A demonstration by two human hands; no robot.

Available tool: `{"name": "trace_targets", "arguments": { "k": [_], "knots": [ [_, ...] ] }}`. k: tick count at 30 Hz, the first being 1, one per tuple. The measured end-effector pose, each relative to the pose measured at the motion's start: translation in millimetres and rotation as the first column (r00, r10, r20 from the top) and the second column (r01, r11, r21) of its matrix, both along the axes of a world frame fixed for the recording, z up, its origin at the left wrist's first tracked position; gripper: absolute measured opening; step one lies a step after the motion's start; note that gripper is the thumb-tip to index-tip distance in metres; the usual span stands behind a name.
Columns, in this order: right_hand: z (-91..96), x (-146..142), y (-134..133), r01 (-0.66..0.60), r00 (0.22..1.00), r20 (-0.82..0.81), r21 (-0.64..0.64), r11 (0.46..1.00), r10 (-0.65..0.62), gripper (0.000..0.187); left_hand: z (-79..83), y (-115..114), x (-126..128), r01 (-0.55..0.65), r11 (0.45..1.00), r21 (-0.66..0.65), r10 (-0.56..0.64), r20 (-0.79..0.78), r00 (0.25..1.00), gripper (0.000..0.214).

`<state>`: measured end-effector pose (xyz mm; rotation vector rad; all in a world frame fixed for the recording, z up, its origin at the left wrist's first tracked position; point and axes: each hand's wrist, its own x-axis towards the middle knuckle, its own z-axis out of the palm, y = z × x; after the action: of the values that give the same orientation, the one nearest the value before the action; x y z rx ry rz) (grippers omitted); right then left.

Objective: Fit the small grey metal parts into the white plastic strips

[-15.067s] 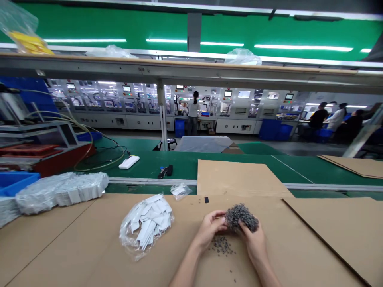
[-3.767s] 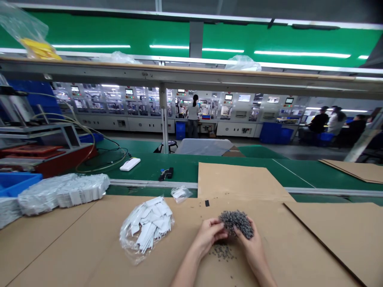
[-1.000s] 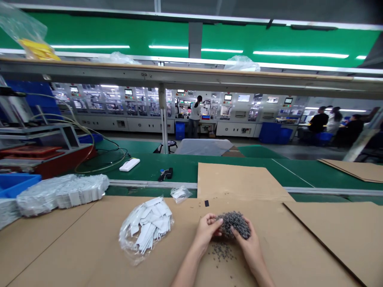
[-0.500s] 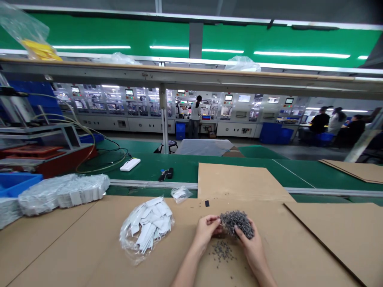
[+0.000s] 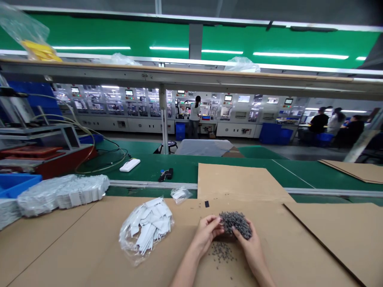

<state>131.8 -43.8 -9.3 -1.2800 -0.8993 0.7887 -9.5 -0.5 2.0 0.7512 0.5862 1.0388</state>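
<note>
My right hand [image 5: 250, 244] cups a rounded clump of small grey parts [image 5: 235, 224] above the cardboard, thumb across its near side. Whether a clear bag encloses the clump, I cannot tell. At the clump's left edge, my left hand [image 5: 208, 232] is closed, thumb and fingertips pinched together against it; the exact bit between them is too small to see. Loose grey parts [image 5: 222, 252] lie scattered on the cardboard below the hands. Left of my hands sits an open clear bag of flat white pieces [image 5: 154, 225]. Beyond my hands lies a small black rectangle [image 5: 206, 204].
Brown cardboard [image 5: 89, 247] covers the worktop, with a raised sheet [image 5: 338, 231] at right. Wrapped white stacks [image 5: 80, 191] and a blue bin [image 5: 18, 183] stand at left. A small clear bag [image 5: 181, 194] lies ahead. A beam [image 5: 191, 75] crosses above; people are in the background.
My right hand and the clump have shifted slightly left, closer to my left hand. The clump looks a little turned. The loose parts and surrounding things stay put.
</note>
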Motion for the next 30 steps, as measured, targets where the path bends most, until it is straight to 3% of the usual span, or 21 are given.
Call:
{"name": "trace_targets", "arguments": {
  "k": [4, 8, 13, 17, 22, 30],
  "knots": [
    [0.5, -0.3, -0.6, -0.003, 0.996, -0.084, 0.026, 1.0, 0.005, 0.054, -0.6, -1.1, 0.4, -0.003, 1.0, -0.002, 0.003, -0.006, 1.0, 0.02],
    [4.6, -0.2, -2.4, 0.003, 1.0, -0.002, 0.009, 1.0, -0.003, 0.052, -0.2, 0.3, -0.7, -0.007, 0.999, 0.052, 0.006, 0.008, 1.0, 0.019],
    [5.6, -0.3, -3.3, -0.031, 0.999, -0.038, 0.022, 0.999, 0.032, 0.051, 0.7, 0.9, -1.1, -0.027, 0.999, 0.04, 0.028, -0.044, 0.999, 0.024],
    [3.5, 1.3, -2.1, 0.004, 1.0, 0.022, -0.012, 1.0, -0.004, 0.05, 3.7, -1.7, -0.7, 0.018, 0.998, 0.06, -0.016, -0.036, 0.999, 0.023],
    [3.8, 2.7, -1.4, -0.013, 1.0, 0.024, -0.013, 1.0, 0.014, 0.049, 6.8, -2.6, -0.4, -0.03, 0.998, 0.061, 0.033, -0.052, 0.998, 0.028],
    [4.6, 2.9, -2.0, 0.001, 0.998, 0.065, -0.016, 1.0, 0.0, 0.049, -1.7, 2.2, 0.1, -0.048, 0.991, 0.124, 0.063, -0.118, 0.991, 0.03]
  ]
}}
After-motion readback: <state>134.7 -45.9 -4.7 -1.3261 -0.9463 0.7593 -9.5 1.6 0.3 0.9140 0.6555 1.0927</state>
